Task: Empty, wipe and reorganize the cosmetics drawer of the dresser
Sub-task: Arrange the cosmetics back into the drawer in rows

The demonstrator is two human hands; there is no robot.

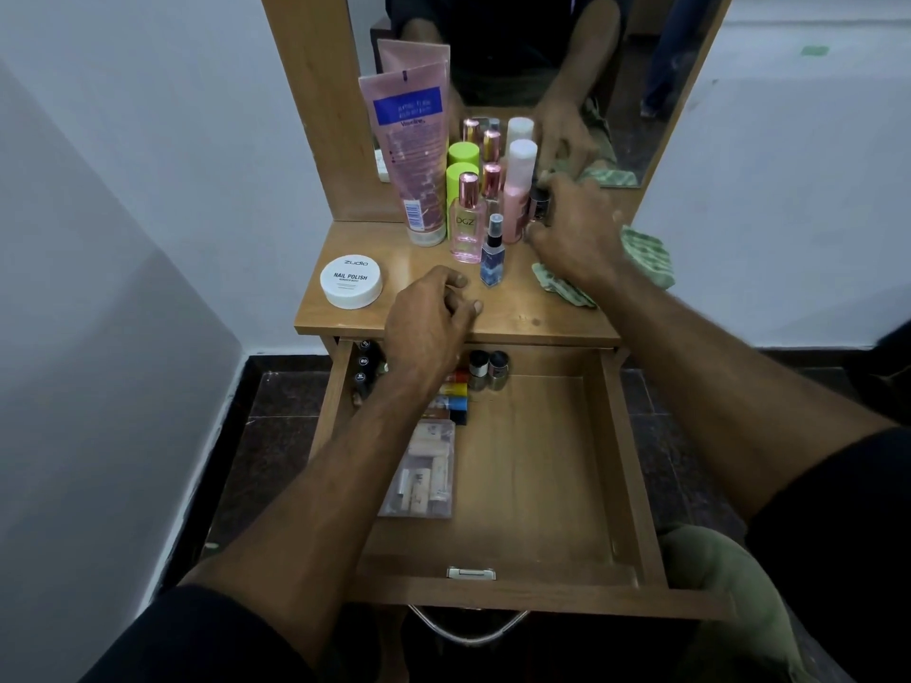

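- Cosmetics drawer (542, 465) of the dresser pulled fully open below the counter (517, 317), partly restocked: small dark-capped bottles (488, 369) upright at the back, coloured tubes (456, 391) lying in a row beside them, a clear pouch (424, 468) flat on the left half, the right half bare wood.
- Right hand (574, 229) reaching to the back of the counter, its grip closing round a small dark bottle (538, 204) just beside the pink bottle with the white cap (517, 189); probably the next item bound for the drawer.
- Left hand (434, 317) poised over the counter's front edge, fingers loosely curled, holding nothing; seemingly waiting to receive or steady the next item.
- Green patterned cloth (646, 253) lying under the right forearm at the counter's right side, set aside within reach; wiping judged finished, with goods already back in the drawer.
- Taller items grouped upright against the mirror (641, 91), apparently parked out of the way: pink tube (409, 155) standing on its cap, lime-capped containers (462, 175), pink perfume bottle (467, 224), small blue spray bottle (493, 253) in front.
- White nail polish remover tub (351, 281) alone at the counter's left, well apart from the cluster.
- Stage judged as reorganizing, with most of the counter's items yet to go back.
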